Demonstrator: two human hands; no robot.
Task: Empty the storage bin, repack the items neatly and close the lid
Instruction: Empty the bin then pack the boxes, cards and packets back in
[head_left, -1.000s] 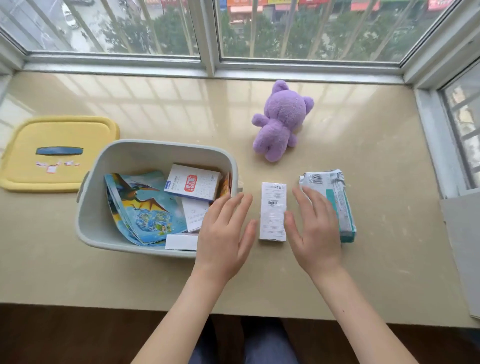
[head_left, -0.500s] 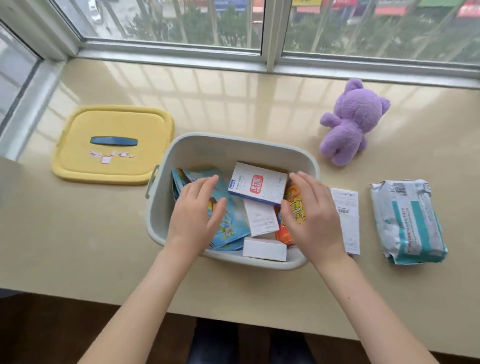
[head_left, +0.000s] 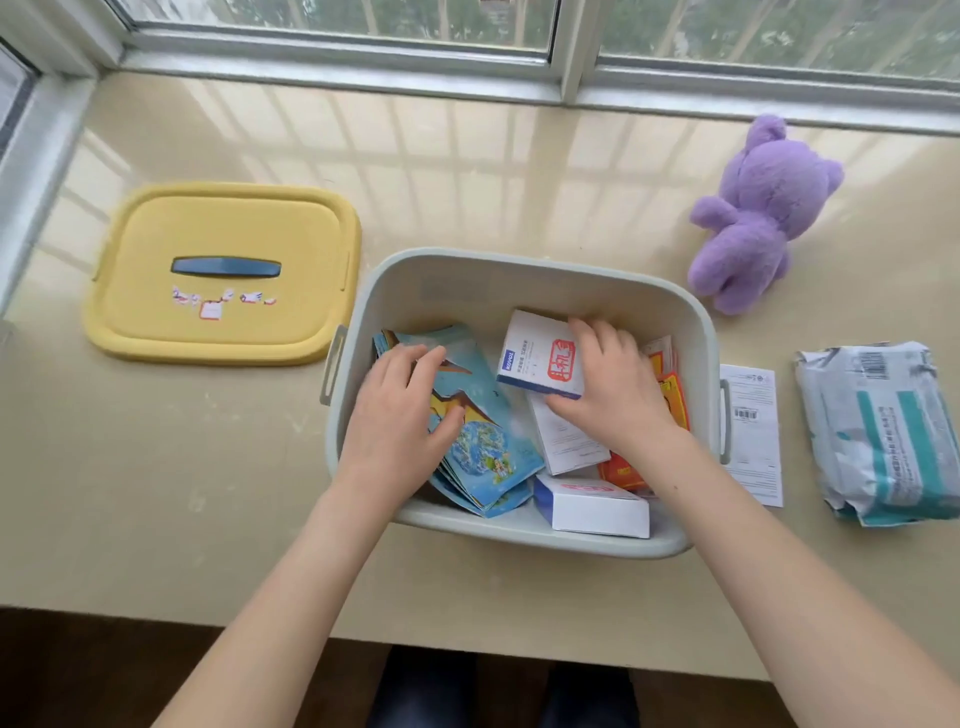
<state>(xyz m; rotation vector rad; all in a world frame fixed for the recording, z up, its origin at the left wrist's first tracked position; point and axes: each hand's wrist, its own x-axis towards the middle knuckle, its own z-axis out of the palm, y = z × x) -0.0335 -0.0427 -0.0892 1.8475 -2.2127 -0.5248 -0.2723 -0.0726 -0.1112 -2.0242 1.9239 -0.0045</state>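
Note:
A pale grey storage bin (head_left: 467, 275) stands open in the middle of the sill. Inside lie a stack of blue picture booklets (head_left: 488, 457), a white box with a red logo (head_left: 535, 358), a flat white box (head_left: 566, 441), orange packets (head_left: 672, 400) and another white box (head_left: 597, 509) at the near wall. My left hand (head_left: 400, 415) rests on the booklets, fingers curled over their top edge. My right hand (head_left: 613, 384) grips the red-logo box by its right side. The yellow lid (head_left: 223, 218) with a blue handle lies left of the bin.
Right of the bin lie a thin white box (head_left: 753, 431) and a teal-and-white soft pack (head_left: 883, 436). A purple plush bear (head_left: 753, 213) sits at the back right. Window frames run along the far edge and the left side.
Both hands moved from the white box on the sill into the bin. The right hand has closed on the red-logo box; the left has settled on the booklets.

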